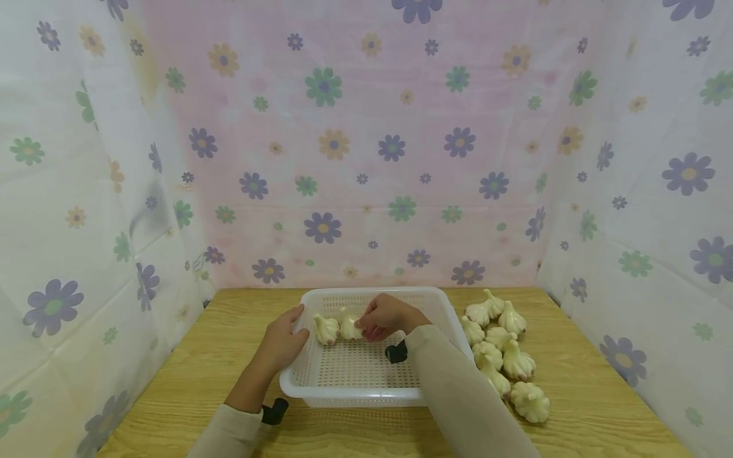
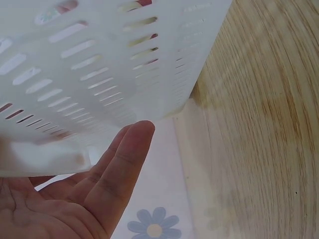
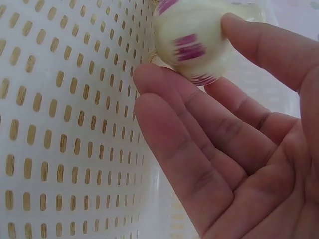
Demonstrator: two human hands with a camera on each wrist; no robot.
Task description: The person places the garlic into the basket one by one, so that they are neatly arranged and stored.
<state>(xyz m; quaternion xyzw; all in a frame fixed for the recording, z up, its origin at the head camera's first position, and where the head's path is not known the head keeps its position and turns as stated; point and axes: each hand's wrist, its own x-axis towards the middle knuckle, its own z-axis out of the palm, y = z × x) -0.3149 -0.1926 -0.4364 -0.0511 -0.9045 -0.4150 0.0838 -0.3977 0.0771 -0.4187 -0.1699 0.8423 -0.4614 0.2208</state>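
A white plastic basket (image 1: 366, 395) with slotted walls and floor stands on the table. My left hand (image 1: 282, 337) holds its left rim, thumb over the top; in the left wrist view, fingers (image 2: 124, 169) lie outside along the slotted wall (image 2: 107, 74). Inside the basket, my right hand (image 1: 390, 316) pinches a garlic bulb (image 1: 348, 324) between thumb and fingers. Purple streaks mark this garlic bulb (image 3: 194, 35) in the right wrist view, low by the slotted floor. Just left of it sits another garlic bulb (image 1: 326, 330).
Several more garlic bulbs (image 1: 518, 361) lie piled on the wooden table (image 1: 595, 388), close to the basket's right side. Floral cloth (image 1: 366, 114) hangs behind and on both sides. Black wrist camera mounts (image 1: 275, 411) stick out by the sleeves.
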